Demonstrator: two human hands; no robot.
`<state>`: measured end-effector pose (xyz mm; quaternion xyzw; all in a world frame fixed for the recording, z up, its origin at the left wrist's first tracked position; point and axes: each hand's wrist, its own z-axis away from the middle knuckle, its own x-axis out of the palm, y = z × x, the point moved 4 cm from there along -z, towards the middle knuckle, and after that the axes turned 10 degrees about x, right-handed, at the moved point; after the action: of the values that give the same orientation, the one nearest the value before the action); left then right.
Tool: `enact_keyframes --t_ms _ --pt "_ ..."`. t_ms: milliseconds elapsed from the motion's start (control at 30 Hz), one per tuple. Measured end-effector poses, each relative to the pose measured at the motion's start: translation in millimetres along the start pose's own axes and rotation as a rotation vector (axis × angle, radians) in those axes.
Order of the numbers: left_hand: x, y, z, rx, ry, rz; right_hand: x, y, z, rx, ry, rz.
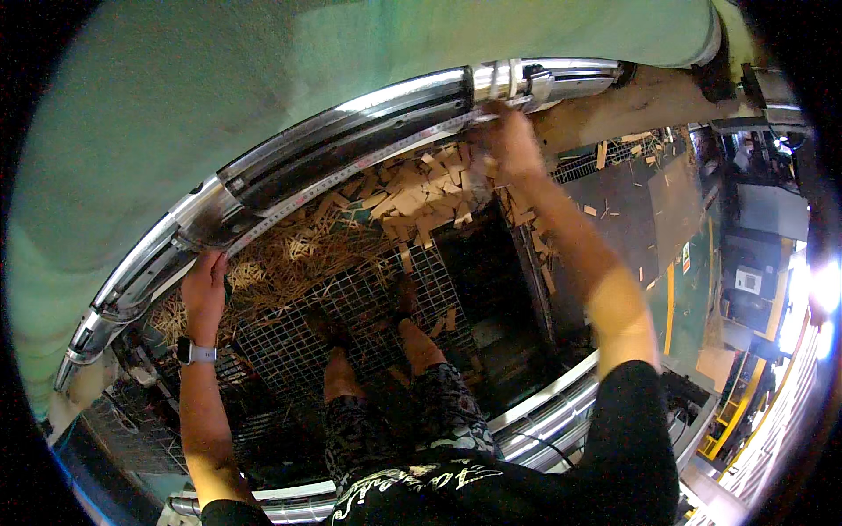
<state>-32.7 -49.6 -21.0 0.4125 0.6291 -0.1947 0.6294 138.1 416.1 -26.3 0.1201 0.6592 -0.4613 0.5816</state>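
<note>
A long, polished metal shaft (351, 118) with darker sleeves and ring-shaped collars curves across the top of the view, below a large green surface. Along its near side a tape measure's pale blade (320, 186) stretches from one hand to the other. My left hand (205, 279) pinches the tape's left end just under a shaft collar, its fingertips close to the metal. At the far right stretch of the tape, my right hand (511, 145) is closed at the blade beside a bright collar (496, 81). Motion blurs it, and its fingertips are partly hidden.
Brown cardboard scraps (425, 188) and thin strips (285, 263) lie below the shaft. My feet stand by a metal grating (289, 346). Behind me run shiny rollers (553, 416). Yellow metal steps (735, 408) and grey equipment (770, 210) stand at the right.
</note>
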Motion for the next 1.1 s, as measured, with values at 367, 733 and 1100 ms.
enact_keyframes --t_ms 367,733,1100 --pt "-13 -7 2 0.054 -0.001 0.062 30 -108 40 0.245 -0.158 -1.471" --pt "-7 -10 26 0.132 -0.163 -0.064 -80 22 18 -0.058 -0.095 -0.262" --pt "70 -58 132 0.014 -0.333 0.142 -105 42 -60 -0.386 -0.402 -0.178"
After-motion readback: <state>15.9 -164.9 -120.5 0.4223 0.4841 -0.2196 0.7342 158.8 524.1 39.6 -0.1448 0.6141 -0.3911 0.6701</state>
